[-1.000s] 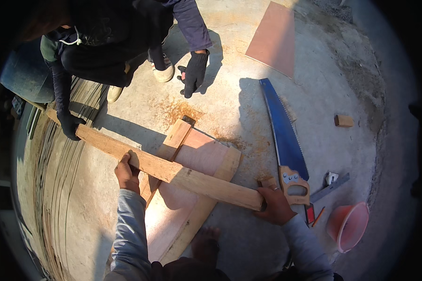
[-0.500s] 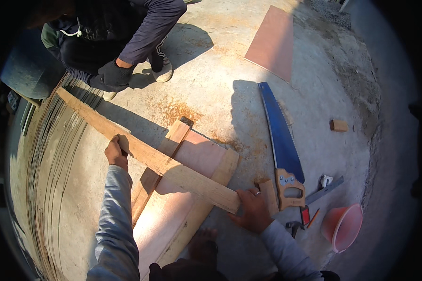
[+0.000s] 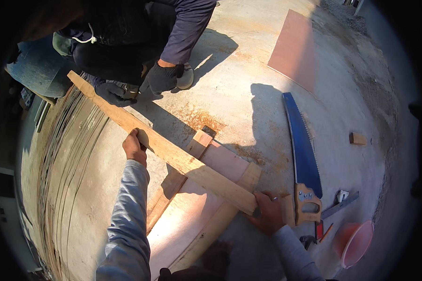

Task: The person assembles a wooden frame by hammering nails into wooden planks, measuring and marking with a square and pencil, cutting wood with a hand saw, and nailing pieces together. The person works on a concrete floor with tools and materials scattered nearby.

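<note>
A long wooden board [image 3: 173, 154] slants from the far left down toward the middle right. My left hand [image 3: 135, 147] is closed round its edge near the middle. At the board's near end, my right hand [image 3: 269, 213] grips the tip between thumb and fingers. Beneath the board lies a plywood panel [image 3: 185, 225] framed with wooden strips; a crosswise strip [image 3: 199, 144] sticks out at its far side. Beside my right hand rests a short wood block [image 3: 288, 210], partly hidden by the hand.
A blue-bladed handsaw [image 3: 301, 145], a try square [image 3: 340, 206], a pencil [image 3: 327, 232] and a pink bucket [image 3: 354, 243] are at right. A plywood sheet [image 3: 293, 51] and wood block [image 3: 357, 138] lie farther off. A co-worker's gloved hand [image 3: 162, 78] is beyond the board; metal rods [image 3: 63, 140] lie left.
The scene has shifted right and slightly down in the view. The co-worker's gloved hands, together before, are now apart, one close to the board's far part. Both my hands keep hold of the board.
</note>
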`<state>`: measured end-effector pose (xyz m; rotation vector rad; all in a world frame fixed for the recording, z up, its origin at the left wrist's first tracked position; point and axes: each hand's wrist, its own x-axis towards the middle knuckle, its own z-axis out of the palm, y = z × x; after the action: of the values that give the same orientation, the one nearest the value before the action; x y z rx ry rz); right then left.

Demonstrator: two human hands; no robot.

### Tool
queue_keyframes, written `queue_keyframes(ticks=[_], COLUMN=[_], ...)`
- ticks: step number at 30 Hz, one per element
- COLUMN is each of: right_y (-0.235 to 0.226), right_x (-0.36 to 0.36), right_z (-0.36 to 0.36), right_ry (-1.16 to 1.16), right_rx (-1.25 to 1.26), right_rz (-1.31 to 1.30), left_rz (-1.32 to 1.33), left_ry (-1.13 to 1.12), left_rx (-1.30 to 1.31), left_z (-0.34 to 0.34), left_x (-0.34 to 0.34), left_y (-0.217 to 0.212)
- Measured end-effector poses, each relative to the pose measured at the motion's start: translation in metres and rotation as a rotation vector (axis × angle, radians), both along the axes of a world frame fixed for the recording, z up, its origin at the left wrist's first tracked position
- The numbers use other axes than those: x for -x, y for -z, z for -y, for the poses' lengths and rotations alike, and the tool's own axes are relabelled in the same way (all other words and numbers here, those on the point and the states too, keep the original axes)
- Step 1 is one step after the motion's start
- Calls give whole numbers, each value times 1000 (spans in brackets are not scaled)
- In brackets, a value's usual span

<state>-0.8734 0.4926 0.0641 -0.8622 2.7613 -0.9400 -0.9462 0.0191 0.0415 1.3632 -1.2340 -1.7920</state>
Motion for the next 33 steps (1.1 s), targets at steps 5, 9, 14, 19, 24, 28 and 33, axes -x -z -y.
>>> queue_keyframes(ticks=[5, 9, 14, 19, 24, 28, 33], right_y=[11, 17, 24, 33, 42, 46, 49], right_x=[19, 38, 60, 75, 80, 79, 79], right_z=[25, 38, 47, 53, 57, 57, 53], right_ry=[-66, -4, 27, 33, 46, 64, 73], right_rx=[37, 6, -5, -12, -18, 55, 105], right_rz=[-33, -37, -43, -25, 8, 66, 94], left_rz=[-25, -9, 5, 19, -48, -46, -8], left_ry=[0, 1, 23, 75, 144, 126, 89], left_rx=[49, 44, 12, 30, 15, 45, 105], left_z=[49, 71, 84, 94, 103, 100, 88], left_x=[12, 19, 27, 45, 75, 93, 113], left_y=[2, 22, 40, 51, 53, 56, 69])
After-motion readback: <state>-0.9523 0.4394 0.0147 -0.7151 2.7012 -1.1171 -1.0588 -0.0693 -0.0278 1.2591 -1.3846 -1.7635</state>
